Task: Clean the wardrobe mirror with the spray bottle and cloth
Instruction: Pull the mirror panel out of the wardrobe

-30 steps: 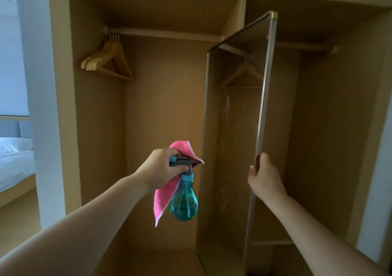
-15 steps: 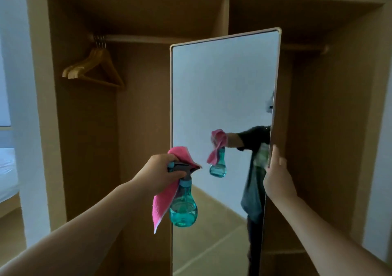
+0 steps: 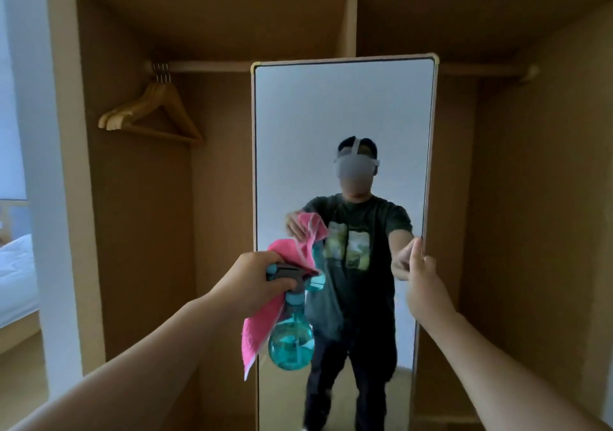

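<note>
Our left hand (image 3: 255, 281) is wrapped tight around the bottle (image 3: 291, 338) and the pink cloth (image 3: 262, 328), in front of the mirror (image 3: 341, 125). Our right hand (image 3: 423, 281) pinches the mirror's right edge. The mirror faces us.

Both bare forearms reach forward from the lower corners. The left hand (image 3: 257, 281) is curled shut around the neck of a spray bottle (image 3: 291, 341), a pink cloth (image 3: 262, 324) pinched in the same fist. The right hand (image 3: 424, 284) grips the right edge of the mirror (image 3: 345, 115), thumb upward.
</note>
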Available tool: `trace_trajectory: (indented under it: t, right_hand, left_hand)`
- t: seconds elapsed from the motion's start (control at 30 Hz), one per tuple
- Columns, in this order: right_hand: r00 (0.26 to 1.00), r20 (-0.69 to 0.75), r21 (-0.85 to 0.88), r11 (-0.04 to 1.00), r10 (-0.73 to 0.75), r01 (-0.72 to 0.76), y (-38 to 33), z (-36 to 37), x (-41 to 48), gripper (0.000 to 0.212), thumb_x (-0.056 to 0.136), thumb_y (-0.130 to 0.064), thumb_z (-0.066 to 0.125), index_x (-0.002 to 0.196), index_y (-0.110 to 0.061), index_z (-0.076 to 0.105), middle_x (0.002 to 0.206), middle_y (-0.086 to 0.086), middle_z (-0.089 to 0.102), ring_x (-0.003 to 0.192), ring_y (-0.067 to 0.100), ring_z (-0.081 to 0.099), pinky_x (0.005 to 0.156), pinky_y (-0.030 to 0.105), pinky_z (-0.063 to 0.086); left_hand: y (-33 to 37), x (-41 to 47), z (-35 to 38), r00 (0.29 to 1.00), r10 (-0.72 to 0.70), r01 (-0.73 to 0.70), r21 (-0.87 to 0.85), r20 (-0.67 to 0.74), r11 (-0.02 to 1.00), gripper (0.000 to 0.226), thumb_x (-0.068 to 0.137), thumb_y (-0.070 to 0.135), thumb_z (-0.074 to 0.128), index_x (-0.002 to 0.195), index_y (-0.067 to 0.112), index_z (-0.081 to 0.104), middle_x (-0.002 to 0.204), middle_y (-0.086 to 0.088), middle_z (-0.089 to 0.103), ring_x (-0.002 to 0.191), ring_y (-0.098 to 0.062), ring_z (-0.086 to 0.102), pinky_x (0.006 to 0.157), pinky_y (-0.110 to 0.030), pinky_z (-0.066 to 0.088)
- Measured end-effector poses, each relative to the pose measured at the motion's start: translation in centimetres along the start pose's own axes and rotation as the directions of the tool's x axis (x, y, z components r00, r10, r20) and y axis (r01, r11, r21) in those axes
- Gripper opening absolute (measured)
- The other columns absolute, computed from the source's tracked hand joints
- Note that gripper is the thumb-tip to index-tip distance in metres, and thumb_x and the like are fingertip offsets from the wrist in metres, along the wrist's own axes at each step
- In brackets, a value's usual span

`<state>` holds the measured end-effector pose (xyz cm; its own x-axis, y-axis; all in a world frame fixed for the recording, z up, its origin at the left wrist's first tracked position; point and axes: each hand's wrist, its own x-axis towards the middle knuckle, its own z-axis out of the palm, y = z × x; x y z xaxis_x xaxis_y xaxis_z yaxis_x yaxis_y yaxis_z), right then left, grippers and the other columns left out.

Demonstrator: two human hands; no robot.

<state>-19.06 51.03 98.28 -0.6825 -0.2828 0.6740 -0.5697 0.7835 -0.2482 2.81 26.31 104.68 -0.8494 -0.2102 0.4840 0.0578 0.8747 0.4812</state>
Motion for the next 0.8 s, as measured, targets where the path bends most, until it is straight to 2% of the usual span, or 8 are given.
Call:
trace_trajectory:
  t: [0.1, 0.2, 0.3, 0.37, 0.47, 0.57, 0.67, 0.8]
  right_hand:
    - [0.997, -0.038, 0.183, 0.982, 0.061, -0.053, -0.3, 0.6, 1.1, 0.080, 0.088, -0.075, 0.006, 0.132, -0.023, 0.046, 0.129, 0.008, 0.049, 0.115, 0.035, 0.050, 0.088, 0.041, 0.039]
    - [0.967, -0.006, 0.251, 0.937, 0.253, -0.244, -0.7, 1.1, 2.4, 0.081, 0.085, -0.082, 0.012, 0.119, -0.018, 0.049, 0.106, 0.010, 0.058, 0.092, 0.028, 0.058, 0.081, 0.043, 0.043]
    - [0.973, 0.084, 0.256, 0.939, 0.213, -0.228, -0.9, 1.2, 2.5, 0.039, 0.101, -0.042, 0.032, 0.137, -0.027, 0.037, 0.122, 0.015, 0.050, 0.101, 0.033, 0.055, 0.083, 0.044, 0.045]
    - [0.972, 0.149, 0.189, 0.960, 0.181, -0.208, -0.3, 1.3, 2.1, 0.065, 0.097, -0.013, 0.045, 0.152, -0.024, 0.013, 0.139, 0.017, 0.036, 0.114, 0.035, 0.049, 0.088, 0.039, 0.045]
    - [0.990, 0.026, -0.106, 0.985, 0.138, -0.135, -1.1, 0.4, 1.2, 0.086, 0.089, -0.015, 0.062, 0.153, -0.009, 0.005, 0.141, 0.018, 0.033, 0.122, 0.029, 0.044, 0.101, 0.034, 0.043]
    - [0.995, -0.074, 0.138, 0.989, 0.060, -0.049, -3.6, -1.0, -0.4, 0.065, 0.088, -0.012, 0.061, 0.146, -0.010, 0.032, 0.138, 0.014, 0.037, 0.126, 0.028, 0.040, 0.103, 0.035, 0.040]
    - [0.981, -0.180, 0.391, 0.910, -0.074, 0.141, -7.5, -3.1, -3.0, 0.027, 0.087, -0.008, 0.060, 0.113, -0.016, 0.061, 0.111, -0.005, 0.050, 0.099, 0.005, 0.052, 0.083, 0.017, 0.042]
    - [0.967, 0.096, 0.690, 0.716, -0.234, 0.105, -12.2, -4.6, -7.0, 0.012, 0.086, -0.017, 0.066, 0.083, -0.028, 0.064, 0.077, -0.015, 0.065, 0.076, 0.000, 0.062, 0.066, 0.014, 0.048]
  left_hand:
    - [0.2, -0.1, 0.0, 1.000, -0.003, 0.003, -0.003, -0.006, 1.000, 0.008, 0.081, 0.033, 0.073, 0.081, 0.037, 0.065, 0.077, 0.017, 0.066, 0.068, 0.005, 0.062, 0.051, -0.009, 0.045]
    - [0.3, -0.3, 0.0, 1.000, -0.006, 0.006, -0.012, -0.012, 1.000, 0.016, 0.080, 0.031, 0.074, 0.074, 0.040, 0.062, 0.073, 0.017, 0.065, 0.068, 0.011, 0.059, 0.048, -0.007, 0.042]
    - [0.4, -0.5, -0.1, 1.000, -0.011, 0.011, -0.012, -0.014, 1.000, 0.019, 0.079, 0.030, 0.075, 0.071, 0.040, 0.061, 0.071, 0.017, 0.065, 0.067, 0.010, 0.059, 0.049, -0.007, 0.041]
    - [0.4, -0.7, -0.1, 1.000, -0.018, 0.018, -0.014, -0.008, 1.000, 0.018, 0.079, 0.030, 0.075, 0.072, 0.040, 0.062, 0.072, 0.016, 0.065, 0.067, 0.008, 0.060, 0.049, -0.008, 0.042]
    - [0.4, -0.9, -0.1, 0.999, -0.034, 0.034, -0.024, 0.017, 0.999, 0.013, 0.079, 0.031, 0.075, 0.075, 0.038, 0.065, 0.075, 0.016, 0.067, 0.069, 0.008, 0.061, 0.051, -0.009, 0.045]
    - [0.5, -1.2, 0.0, 0.999, -0.042, 0.043, -0.027, 0.031, 0.999, 0.013, 0.079, 0.033, 0.074, 0.076, 0.040, 0.064, 0.077, 0.016, 0.067, 0.069, 0.004, 0.063, 0.053, -0.012, 0.048]
    - [0.9, -1.4, 0.1, 0.999, -0.027, 0.028, -0.023, 0.046, 0.999, 0.009, 0.080, 0.034, 0.074, 0.080, 0.038, 0.066, 0.080, 0.015, 0.067, 0.071, 0.000, 0.063, 0.058, -0.015, 0.051]
    - [2.0, -1.9, 0.2, 0.998, 0.010, -0.009, -0.016, 0.066, 1.000, 0.007, 0.082, 0.034, 0.072, 0.087, 0.030, 0.067, 0.084, 0.011, 0.067, 0.076, -0.006, 0.064, 0.067, -0.025, 0.055]
